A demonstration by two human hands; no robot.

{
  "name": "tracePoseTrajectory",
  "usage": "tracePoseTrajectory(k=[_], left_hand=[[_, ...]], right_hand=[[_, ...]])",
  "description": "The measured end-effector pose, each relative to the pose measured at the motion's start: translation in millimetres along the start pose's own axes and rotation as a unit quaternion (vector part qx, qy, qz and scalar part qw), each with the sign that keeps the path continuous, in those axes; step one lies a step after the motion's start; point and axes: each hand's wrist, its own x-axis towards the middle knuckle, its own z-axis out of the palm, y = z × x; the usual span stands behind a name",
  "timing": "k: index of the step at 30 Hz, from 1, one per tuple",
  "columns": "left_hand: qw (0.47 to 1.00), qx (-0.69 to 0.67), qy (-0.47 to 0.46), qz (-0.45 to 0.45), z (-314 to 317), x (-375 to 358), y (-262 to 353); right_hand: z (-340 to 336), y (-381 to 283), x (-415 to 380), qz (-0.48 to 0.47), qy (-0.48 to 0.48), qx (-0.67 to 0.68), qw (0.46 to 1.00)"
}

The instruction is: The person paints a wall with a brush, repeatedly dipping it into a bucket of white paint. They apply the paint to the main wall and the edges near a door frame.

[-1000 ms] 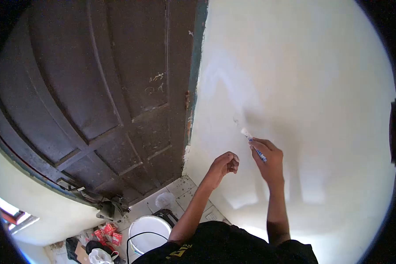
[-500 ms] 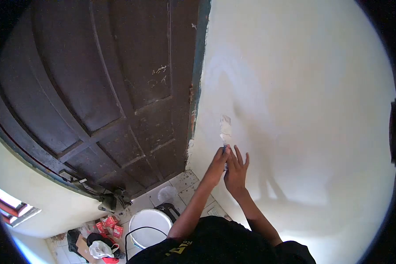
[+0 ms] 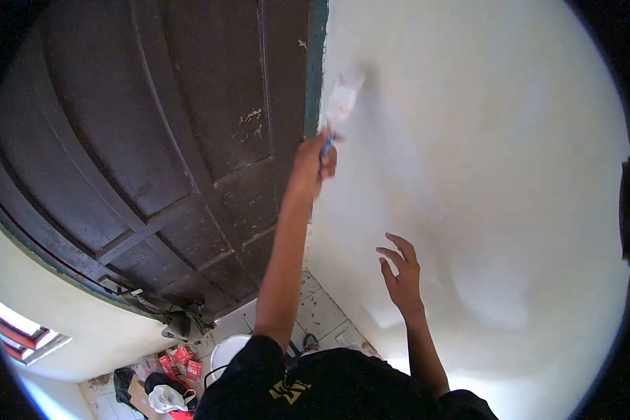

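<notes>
My left hand (image 3: pixel 313 162) is wrapped round the blue handle of a putty knife (image 3: pixel 344 101), raised beside the edge of the door frame. White filler coats the knife's blade, which is blurred and overlaps the upper part of the pale wall (image 3: pixel 483 154). Lower down, in front of the same wall, my right hand (image 3: pixel 403 274) has its fingers apart and slightly bent, with nothing in it. A lighter, whitish patch shows on the wall between the two hands.
A dark brown panelled door (image 3: pixel 105 105) fills the left side. Below stands a white bucket (image 3: pixel 225 350), partly hidden by my sleeve. Red packets (image 3: pixel 182 357) and a white plastic bag (image 3: pixel 164 399) lie on the tiled floor (image 3: pixel 322 301).
My hands were together at the knife's handle. The left hand has carried the knife upward and slightly left; the right hand has let go and moved a little to the right.
</notes>
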Motion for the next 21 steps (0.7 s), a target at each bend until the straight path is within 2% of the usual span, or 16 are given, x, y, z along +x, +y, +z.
tracePoseTrajectory(k=[2,5,9,13,15,17,18,20,21], left_hand=[[1.0,-0.013,-0.022,0.003,-6,33,21],[0.996,-0.026,-0.069,-0.051,-24,59,20],[0.982,-0.065,-0.021,-0.174,-68,58,-45],[0.96,-0.12,0.011,-0.252,-122,25,-131],[0.948,-0.141,0.028,-0.283,-137,6,-148],[0.955,-0.015,0.037,-0.293,-154,-12,-145],[0.955,-0.018,0.037,-0.293,-159,-19,-143],[0.928,0.177,0.143,-0.294,-159,-31,-127],[0.928,0.175,0.143,-0.295,-158,-31,-122]], right_hand=[[-1,2,-2,0.028,-0.025,0.009,0.999],[-1,9,-8,0.043,-0.048,0.011,0.998],[2,24,-18,0.076,-0.076,0.029,0.994],[9,40,-23,0.087,-0.086,0.02,0.992],[11,44,-23,0.094,-0.104,0.011,0.99],[12,47,-22,0.1,-0.113,0.005,0.989],[12,49,-22,0.104,-0.117,0.001,0.988],[10,52,-22,0.109,-0.12,-0.001,0.987],[9,54,-23,0.115,-0.123,0.0,0.986]])
